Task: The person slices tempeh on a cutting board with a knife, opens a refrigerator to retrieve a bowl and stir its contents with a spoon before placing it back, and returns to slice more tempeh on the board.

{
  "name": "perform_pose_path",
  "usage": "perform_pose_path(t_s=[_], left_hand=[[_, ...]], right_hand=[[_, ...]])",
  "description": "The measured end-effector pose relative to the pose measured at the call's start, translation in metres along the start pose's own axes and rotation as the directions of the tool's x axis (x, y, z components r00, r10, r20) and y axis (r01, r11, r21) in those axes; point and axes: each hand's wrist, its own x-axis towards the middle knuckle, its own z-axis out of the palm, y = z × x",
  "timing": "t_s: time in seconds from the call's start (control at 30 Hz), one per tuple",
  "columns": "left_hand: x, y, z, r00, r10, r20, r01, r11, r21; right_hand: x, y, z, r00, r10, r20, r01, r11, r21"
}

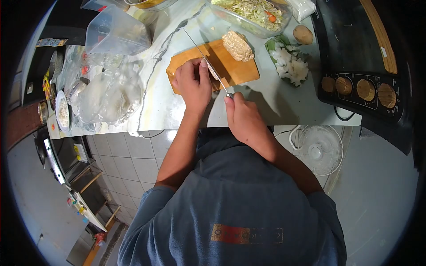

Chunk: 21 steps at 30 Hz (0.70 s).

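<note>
My right hand (245, 116) is closed around the handle of a long, thin knife (194, 43). The blade lies diagonally over a wooden cutting board (246, 74). Beside the blade is a narrow piece of tempeh (213, 71), partly hidden. My left hand (194, 84) has its fingers bent and closed over the board at the knife, seemingly on the tempeh; the fingertips are hard to make out. A larger, rough beige tempeh block (238, 45) sits at the board's upper right, apart from both hands.
A clear tub of shredded vegetables (253, 15) stands behind the board. White pieces on a green leaf (290, 64) and a potato (303, 34) lie rightward, before a black stove (355, 53). At left are plastic bags (111, 95) and a clear container (113, 33).
</note>
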Motion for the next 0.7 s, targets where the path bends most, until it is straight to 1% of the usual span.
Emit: perform_pose_path(t_s=[0.13,0.27,0.37,0.43,0.57,0.7], left_hand=[[0.0000,-0.0017,0.0013,1.000,0.017,-0.014,-0.016,1.000,0.005],[0.0000,-0.0046,0.0034,0.999,0.028,-0.021,-0.028,1.000,-0.007],[0.0003,-0.0060,0.0038,1.000,0.008,-0.009,-0.009,1.000,-0.006],[0.0002,-0.0068,0.0040,1.000,0.003,-0.008,-0.004,1.000,-0.012],[0.0014,-0.0023,0.0019,1.000,0.009,-0.004,-0.009,1.000,-0.003],[0.0009,-0.0046,0.0023,1.000,0.010,-0.002,-0.010,1.000,-0.006]], right_hand=[[-0.0003,0.0006,0.0025,1.000,-0.026,-0.017,0.027,1.000,0.008],[-0.0032,-0.0036,0.0007,1.000,-0.017,-0.016,0.017,1.000,0.012],[-0.0028,-0.0027,0.0013,1.000,-0.029,-0.013,0.029,0.999,0.025],[-0.0023,-0.0004,0.0039,0.997,-0.066,-0.032,0.066,0.998,0.008],[-0.0039,-0.0040,0.0029,0.999,-0.035,-0.035,0.033,0.998,-0.047],[-0.0028,0.0008,0.0060,0.998,-0.058,-0.031,0.057,0.998,-0.013]])
